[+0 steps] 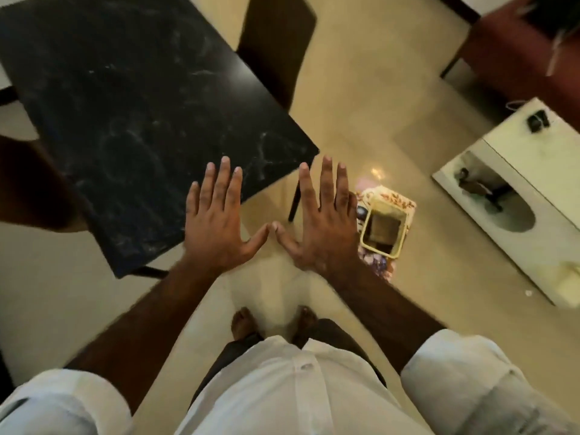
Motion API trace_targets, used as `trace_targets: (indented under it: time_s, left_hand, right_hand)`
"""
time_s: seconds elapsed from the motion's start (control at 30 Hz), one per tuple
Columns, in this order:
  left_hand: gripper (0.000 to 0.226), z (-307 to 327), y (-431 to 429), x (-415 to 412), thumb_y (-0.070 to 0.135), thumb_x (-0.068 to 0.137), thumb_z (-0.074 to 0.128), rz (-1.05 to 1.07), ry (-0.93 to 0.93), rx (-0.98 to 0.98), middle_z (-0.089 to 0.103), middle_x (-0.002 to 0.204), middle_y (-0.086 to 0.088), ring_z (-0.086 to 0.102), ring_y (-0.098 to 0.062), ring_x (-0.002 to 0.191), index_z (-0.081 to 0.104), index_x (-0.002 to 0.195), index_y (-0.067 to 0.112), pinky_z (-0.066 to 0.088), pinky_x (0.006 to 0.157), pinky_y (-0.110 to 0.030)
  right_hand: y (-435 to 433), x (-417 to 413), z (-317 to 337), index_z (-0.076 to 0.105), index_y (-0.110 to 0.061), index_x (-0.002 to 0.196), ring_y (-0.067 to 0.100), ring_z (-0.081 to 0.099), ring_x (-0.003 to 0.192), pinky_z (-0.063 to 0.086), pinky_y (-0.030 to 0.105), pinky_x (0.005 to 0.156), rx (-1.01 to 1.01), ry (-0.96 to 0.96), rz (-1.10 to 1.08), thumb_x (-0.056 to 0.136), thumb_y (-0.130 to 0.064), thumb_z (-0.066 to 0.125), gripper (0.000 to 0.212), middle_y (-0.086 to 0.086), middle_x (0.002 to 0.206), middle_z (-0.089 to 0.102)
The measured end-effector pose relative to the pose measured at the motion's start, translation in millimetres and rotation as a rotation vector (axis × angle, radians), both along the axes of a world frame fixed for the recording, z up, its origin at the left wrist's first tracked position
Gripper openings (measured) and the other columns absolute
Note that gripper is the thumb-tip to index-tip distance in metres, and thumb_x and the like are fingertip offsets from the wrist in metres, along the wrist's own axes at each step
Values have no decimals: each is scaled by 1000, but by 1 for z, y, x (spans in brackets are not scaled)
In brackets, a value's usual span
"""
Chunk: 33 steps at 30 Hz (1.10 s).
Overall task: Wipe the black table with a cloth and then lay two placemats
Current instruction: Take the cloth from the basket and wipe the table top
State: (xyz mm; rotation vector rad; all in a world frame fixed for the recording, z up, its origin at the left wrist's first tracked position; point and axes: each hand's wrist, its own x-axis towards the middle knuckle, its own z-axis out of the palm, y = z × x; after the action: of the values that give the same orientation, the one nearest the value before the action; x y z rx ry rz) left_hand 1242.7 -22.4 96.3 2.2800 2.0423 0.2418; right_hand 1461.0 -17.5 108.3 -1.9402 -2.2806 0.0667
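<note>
Black table (pixel 125 120) lies beside splayed left hand (pixel 216 229) and right hand (pixel 323 229).

Dim, warm yellowish indoor light. One small bright glare spot on the glossy floor (pixel 377 174), reflecting a light above. The black table (pixel 135 98) swallows the light; only faint grey veining and smears catch a sheen. Left hand (pixel 216 227) and right hand (pixel 323 227) are the sharpest parts. Motion blur smears the top right corner and the white sleeves (pixel 464 372) at the bottom. Wide-angle bend at the edges, table lines lean. Overall soft, slightly grainy.
</note>
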Motion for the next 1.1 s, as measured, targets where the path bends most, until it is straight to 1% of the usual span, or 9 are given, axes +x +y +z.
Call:
trace_targets:
  time_s: [0.1,0.33,0.43,0.57,0.7,0.87,0.97,1.03,1.1]
  left_hand:
    - [120,-1,28,21,92,95,36,-156,-9,-8,-6,187,-12,-3,-34,173,4,178,12,15,136,-65]
    - [117,-13,69,100,91,95,33,-411,-35,-47,-5,187,-12,-2,-34,173,4,178,13,14,137,-63]
    - [120,-27,86,141,93,93,33,-467,-25,-122,-9,187,-10,-5,-34,173,-4,177,16,12,138,-61]
    - [123,-49,109,204,89,94,49,-493,-84,-279,-10,187,-6,-2,-30,173,-9,177,20,5,134,-54]
    - [122,-76,129,261,81,96,61,-536,-98,-380,0,187,-10,11,-33,172,-2,178,16,19,135,-57]
    - [118,-128,172,310,84,92,51,-619,-49,-487,18,184,-15,26,-38,168,10,177,12,30,134,-59]
    - [103,-163,197,335,53,101,71,-694,-24,-592,23,183,-14,32,-40,165,15,176,11,36,130,-61]
    - [90,-191,216,352,29,105,69,-784,5,-643,26,181,-17,33,-42,164,17,176,7,39,126,-62]
    - [83,-219,233,368,15,105,64,-855,51,-688,28,179,-23,34,-44,162,20,174,2,40,125,-60]
  right_hand:
    - [-1,17,-3,-6,-27,177,43,-14,169,9,70,133,-33,20,-156,90,-91,44,119,15,183,-21]
    - [-13,84,-16,6,-19,178,45,-3,170,19,69,132,14,27,-387,93,-90,44,117,21,184,-6]
    - [-17,117,-34,16,-15,177,47,9,169,26,66,129,33,56,-451,96,-90,39,113,23,183,6]
    - [-14,174,-64,18,-15,177,47,21,166,34,65,127,-24,105,-579,94,-89,48,115,20,183,12]
    - [-7,224,-96,12,-17,178,46,33,160,42,62,120,-113,157,-701,94,-86,49,114,19,182,16]
    - [22,264,-143,18,-16,175,45,51,145,48,61,113,-268,256,-813,98,-71,53,101,18,172,37]
    - [43,276,-179,29,-14,169,45,59,134,55,59,106,-395,351,-857,103,-51,56,80,18,164,46]
    - [61,283,-205,34,-12,166,44,59,134,54,57,107,-475,427,-888,108,-40,55,67,20,160,49]
    - [78,288,-229,42,-6,160,42,58,137,51,52,112,-561,518,-930,110,-33,52,57,22,155,53]
